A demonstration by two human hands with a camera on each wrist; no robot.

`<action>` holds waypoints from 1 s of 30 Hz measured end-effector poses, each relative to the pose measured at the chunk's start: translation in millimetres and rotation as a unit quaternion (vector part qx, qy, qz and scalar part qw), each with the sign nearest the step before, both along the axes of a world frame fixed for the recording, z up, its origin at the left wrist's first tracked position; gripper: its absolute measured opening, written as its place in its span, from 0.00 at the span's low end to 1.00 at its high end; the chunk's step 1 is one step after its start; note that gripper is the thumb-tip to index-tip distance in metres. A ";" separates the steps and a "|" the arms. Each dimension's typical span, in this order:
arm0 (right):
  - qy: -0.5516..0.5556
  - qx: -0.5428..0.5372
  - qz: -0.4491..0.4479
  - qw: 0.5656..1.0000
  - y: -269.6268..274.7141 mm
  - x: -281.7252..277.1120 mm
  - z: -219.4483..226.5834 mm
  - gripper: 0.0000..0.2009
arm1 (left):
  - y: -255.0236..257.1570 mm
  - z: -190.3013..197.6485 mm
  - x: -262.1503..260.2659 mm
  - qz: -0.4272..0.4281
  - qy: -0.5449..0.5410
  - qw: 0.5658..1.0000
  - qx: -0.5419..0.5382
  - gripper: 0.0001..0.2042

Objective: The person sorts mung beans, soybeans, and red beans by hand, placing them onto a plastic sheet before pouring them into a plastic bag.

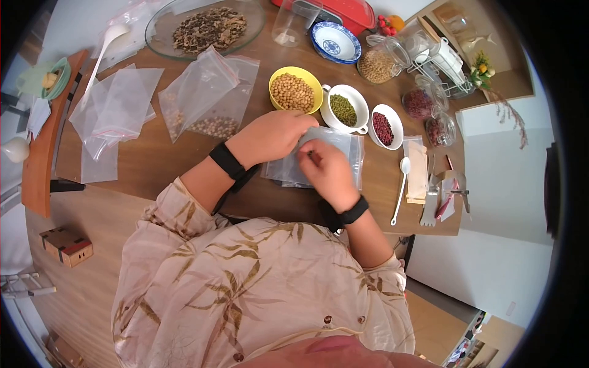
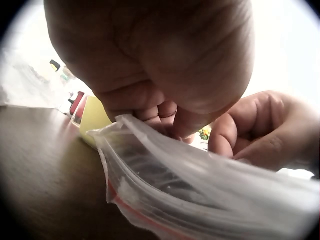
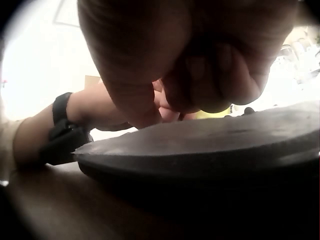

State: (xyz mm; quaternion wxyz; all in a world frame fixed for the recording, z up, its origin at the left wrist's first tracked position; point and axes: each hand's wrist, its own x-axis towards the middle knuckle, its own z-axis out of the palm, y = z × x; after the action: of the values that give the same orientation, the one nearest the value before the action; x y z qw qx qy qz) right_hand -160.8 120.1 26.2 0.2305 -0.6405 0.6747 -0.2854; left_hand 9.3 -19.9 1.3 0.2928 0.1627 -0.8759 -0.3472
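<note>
Both hands meet at a clear zip bag (image 2: 200,195) over the near middle of the table. My left hand (image 1: 276,136) pinches the bag near its upper edge, just in front of the yellow bowl (image 1: 318,89) of tan beans. Curled fingers of my right hand (image 1: 331,175) grip the bag beside it. In the left wrist view the bag's mouth gapes, with a red line along the seal. More flat clear bags (image 1: 283,173) lie beneath the hands. Two white bowls stand behind, one with green beans (image 1: 342,110), one with dark red beans (image 1: 382,130).
At left lie loose clear bags (image 1: 116,116), a bag with mixed beans (image 1: 215,126) and a white ladle (image 1: 110,38). A glass dish (image 1: 256,37) of dried pieces, a clear cup (image 1: 296,26) and blue-white bowls (image 1: 336,43) stand behind. Jars (image 1: 377,66) and a white spoon (image 1: 400,190) are at right.
</note>
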 end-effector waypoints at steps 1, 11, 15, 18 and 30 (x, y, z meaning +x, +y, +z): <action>-0.068 0.012 -0.042 0.997 0.3 -8.0 8.9 0.04 | -0.8 -1.1 -0.3 0.000 0.002 1.000 -0.005 0.15; -0.120 -0.100 -0.183 0.971 -7.6 -168.0 26.9 0.15 | -0.2 1.2 0.8 -0.015 -0.019 1.000 -0.007 0.12; -0.206 -0.102 -0.172 0.958 -0.5 -171.9 24.8 0.24 | 1.2 4.5 3.1 -0.010 -0.020 1.000 0.000 0.12; -0.187 -0.210 -0.197 0.939 0.8 -166.9 7.0 0.20 | 1.2 5.7 2.0 -0.015 -0.022 1.000 0.002 0.11; 0.016 -0.069 -0.074 0.995 58.6 -28.2 21.7 0.07 | 3.0 2.9 1.6 -0.009 -0.012 1.000 -0.007 0.12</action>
State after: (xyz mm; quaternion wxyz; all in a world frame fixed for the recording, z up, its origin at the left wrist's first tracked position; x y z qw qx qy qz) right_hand -189.0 178.7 47.8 0.1528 -0.6079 0.7024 -0.3372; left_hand 10.8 -16.9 4.2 0.2805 0.1566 -0.8833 -0.3414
